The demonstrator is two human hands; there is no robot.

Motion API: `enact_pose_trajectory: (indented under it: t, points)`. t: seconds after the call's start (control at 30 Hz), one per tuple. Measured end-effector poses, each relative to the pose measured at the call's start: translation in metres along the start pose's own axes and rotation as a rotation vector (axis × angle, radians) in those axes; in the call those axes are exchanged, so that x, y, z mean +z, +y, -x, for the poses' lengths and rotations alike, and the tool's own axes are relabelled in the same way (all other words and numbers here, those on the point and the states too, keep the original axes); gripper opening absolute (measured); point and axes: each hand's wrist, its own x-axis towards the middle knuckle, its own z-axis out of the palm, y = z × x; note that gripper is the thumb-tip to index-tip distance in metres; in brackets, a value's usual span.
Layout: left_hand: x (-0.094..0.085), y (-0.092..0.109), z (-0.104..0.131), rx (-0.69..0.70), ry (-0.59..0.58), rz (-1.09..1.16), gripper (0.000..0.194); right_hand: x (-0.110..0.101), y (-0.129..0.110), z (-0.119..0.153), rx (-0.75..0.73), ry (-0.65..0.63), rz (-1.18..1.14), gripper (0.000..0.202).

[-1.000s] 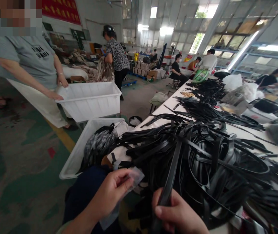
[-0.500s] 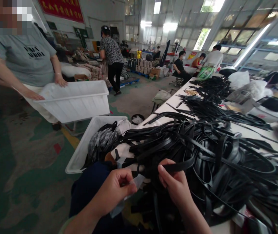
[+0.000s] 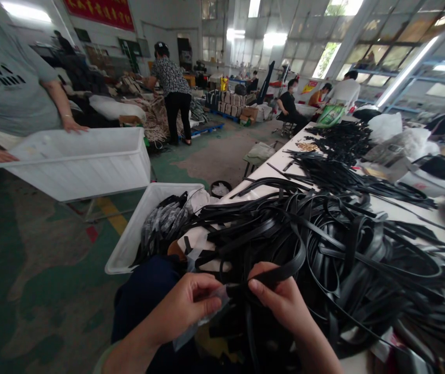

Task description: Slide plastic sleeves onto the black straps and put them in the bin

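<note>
My left hand [image 3: 193, 306] pinches a clear plastic sleeve [image 3: 185, 338] that hangs down below the fingers. Between thumb and fingers, my right hand [image 3: 273, 293] grips a black strap [image 3: 295, 262], which loops up to the right into the heap. The strap's end reaches left to the mouth of the sleeve; how far it sits inside I cannot tell. A tangled pile of black straps [image 3: 335, 234] covers the near part of the white table [image 3: 253, 193], right beside my right hand.
A white bin [image 3: 123, 254] with plastic-wrapped black bundles stands at my left. Beyond it, a person in a grey shirt [image 3: 15, 78] holds a white wheeled tub [image 3: 90, 174]. Other people work further back. More black pieces [image 3: 339, 143] lie along the table.
My hands have come closer together, bringing the strap's end to the sleeve. The wheeled tub and the person holding it have shifted left. Another person further back has also moved slightly left.
</note>
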Motion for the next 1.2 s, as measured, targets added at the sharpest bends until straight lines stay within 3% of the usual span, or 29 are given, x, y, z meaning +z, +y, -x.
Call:
enact_pose_trajectory:
  t: [0.13, 0.23, 0.4, 0.63, 0.8, 1.07, 1.2]
  points:
    - [0.004, 0.002, -0.004, 0.066, 0.015, -0.135, 0.029, 0.007, -0.002, 0.001, -0.004, -0.011, 0.053, 0.023]
    - [0.007, 0.003, -0.007, 0.012, 0.046, -0.165, 0.024, 0.014, -0.001, 0.001, -0.019, 0.040, 0.138, 0.021]
    - [0.006, 0.005, -0.009, -0.132, -0.030, -0.066, 0.018, 0.019, 0.000, 0.002, -0.033, 0.092, 0.219, 0.023]
    - [0.002, 0.011, -0.008, -0.107, -0.115, 0.098, 0.011, 0.016, -0.002, 0.006, 0.016, 0.174, 0.149, 0.028]
    - [0.003, 0.006, -0.005, -0.110, -0.104, 0.166, 0.010, 0.018, 0.001, 0.008, 0.041, 0.216, 0.072, 0.029]
    - [0.002, -0.003, -0.003, -0.158, -0.174, 0.314, 0.045, 0.015, 0.005, 0.007, 0.008, 0.161, 0.082, 0.029]
    - [0.000, -0.007, -0.003, -0.137, -0.147, 0.334, 0.051, 0.011, 0.008, 0.006, 0.091, 0.108, 0.006, 0.031]
